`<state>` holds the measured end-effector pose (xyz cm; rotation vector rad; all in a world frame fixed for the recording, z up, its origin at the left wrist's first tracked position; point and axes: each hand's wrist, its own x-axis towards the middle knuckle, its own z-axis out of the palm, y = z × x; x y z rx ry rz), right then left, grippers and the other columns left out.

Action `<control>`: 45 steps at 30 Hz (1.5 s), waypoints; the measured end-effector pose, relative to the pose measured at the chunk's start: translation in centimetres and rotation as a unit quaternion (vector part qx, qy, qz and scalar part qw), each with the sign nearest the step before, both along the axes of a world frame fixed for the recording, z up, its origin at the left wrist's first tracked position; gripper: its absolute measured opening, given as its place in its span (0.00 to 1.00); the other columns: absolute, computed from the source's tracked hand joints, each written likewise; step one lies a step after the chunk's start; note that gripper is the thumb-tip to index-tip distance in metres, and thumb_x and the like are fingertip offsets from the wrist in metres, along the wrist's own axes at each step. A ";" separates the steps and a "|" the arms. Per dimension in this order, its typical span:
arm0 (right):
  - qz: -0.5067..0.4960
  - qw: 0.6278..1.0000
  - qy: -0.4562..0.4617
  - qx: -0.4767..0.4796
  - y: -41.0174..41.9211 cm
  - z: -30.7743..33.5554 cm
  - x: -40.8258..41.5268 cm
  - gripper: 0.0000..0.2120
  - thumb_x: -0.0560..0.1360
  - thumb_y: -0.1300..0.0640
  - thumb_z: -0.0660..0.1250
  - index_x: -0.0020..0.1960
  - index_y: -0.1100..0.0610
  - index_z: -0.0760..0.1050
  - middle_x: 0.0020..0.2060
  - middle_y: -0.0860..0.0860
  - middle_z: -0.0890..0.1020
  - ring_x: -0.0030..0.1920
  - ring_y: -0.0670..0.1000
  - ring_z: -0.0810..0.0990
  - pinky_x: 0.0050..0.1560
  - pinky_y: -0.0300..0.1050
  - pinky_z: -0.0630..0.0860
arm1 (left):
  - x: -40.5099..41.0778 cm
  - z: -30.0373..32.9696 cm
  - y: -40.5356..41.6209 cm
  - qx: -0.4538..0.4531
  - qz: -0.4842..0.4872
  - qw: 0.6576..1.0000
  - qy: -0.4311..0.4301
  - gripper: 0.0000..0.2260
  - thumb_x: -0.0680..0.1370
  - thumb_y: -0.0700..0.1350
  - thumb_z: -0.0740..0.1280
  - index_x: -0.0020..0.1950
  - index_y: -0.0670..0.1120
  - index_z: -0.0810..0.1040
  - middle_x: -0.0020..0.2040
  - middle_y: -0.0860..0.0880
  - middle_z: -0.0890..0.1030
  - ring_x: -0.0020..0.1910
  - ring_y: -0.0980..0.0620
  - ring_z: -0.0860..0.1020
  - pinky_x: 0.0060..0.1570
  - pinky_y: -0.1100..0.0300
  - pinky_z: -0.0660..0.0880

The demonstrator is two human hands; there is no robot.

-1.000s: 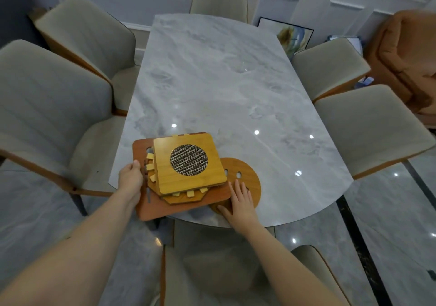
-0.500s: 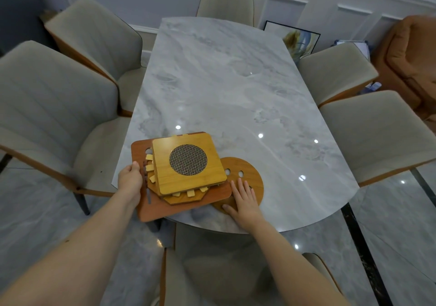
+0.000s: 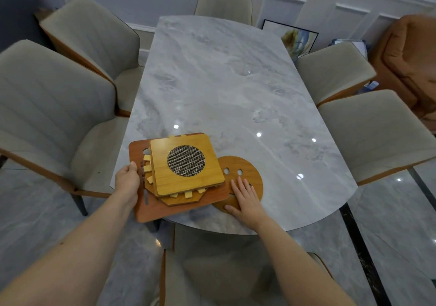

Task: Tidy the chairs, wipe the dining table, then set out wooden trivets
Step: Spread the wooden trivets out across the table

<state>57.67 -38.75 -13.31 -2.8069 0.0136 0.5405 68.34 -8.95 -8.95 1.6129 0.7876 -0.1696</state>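
Trivets are being handled at the near end of the dining table (image 3: 236,88). A round trivet (image 3: 245,175), thin, flat and pierced with two small holes, is lying on the marble-look top and is being pressed by the right hand (image 3: 245,199), fingers straight and flat, nothing grasped. Just beside it, a stack of trivets (image 3: 179,175) is being held by the left hand (image 3: 127,183), which is gripping the left edge of the reddish-brown base board (image 3: 153,211); this board is overhanging the table edge. On it an octagonal piece and a square bamboo trivet (image 3: 186,164) with a round woven-mesh insert are being carried.

All pieces are judged light, stiff and smooth, likely to slide on the glossy top; edge grips are being judged most secure. Padded beige chairs (image 3: 59,107) are standing around the table.
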 end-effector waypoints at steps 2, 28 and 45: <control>0.001 1.000 0.003 0.000 -0.1 0.0 -0.2 0.38 0.79 0.39 0.56 0.78 0.50 0.37 0.77 0.50 0.37 0.76 0.51 0.34 0.74 0.48 0.34 | 0.1 -0.1 -0.1 0.002 -0.002 1.000 -0.002 0.17 0.83 0.50 0.54 0.37 0.48 0.71 0.36 0.49 0.74 0.36 0.52 0.72 0.44 0.56 0.70; -0.344 0.810 -0.114 0.462 -6.4 8.5 -3.9 0.15 0.84 0.54 0.52 0.58 0.60 0.75 0.51 0.55 0.80 0.48 0.51 0.80 0.45 0.39 0.79 | -5.7 3.5 -11.9 -0.011 -0.059 0.997 -0.056 0.14 0.83 0.50 0.55 0.43 0.46 0.74 0.37 0.50 0.75 0.40 0.49 0.74 0.43 0.57 0.70; -0.445 0.815 -0.125 0.348 -32.8 13.8 -23.1 0.15 0.71 0.48 0.74 0.46 0.58 0.75 0.39 0.48 0.77 0.39 0.44 0.74 0.36 0.37 0.71 | -22.2 6.2 -41.0 -0.051 -0.140 0.987 -0.055 0.17 0.83 0.48 0.54 0.59 0.39 0.77 0.54 0.41 0.78 0.48 0.47 0.73 0.47 0.56 0.67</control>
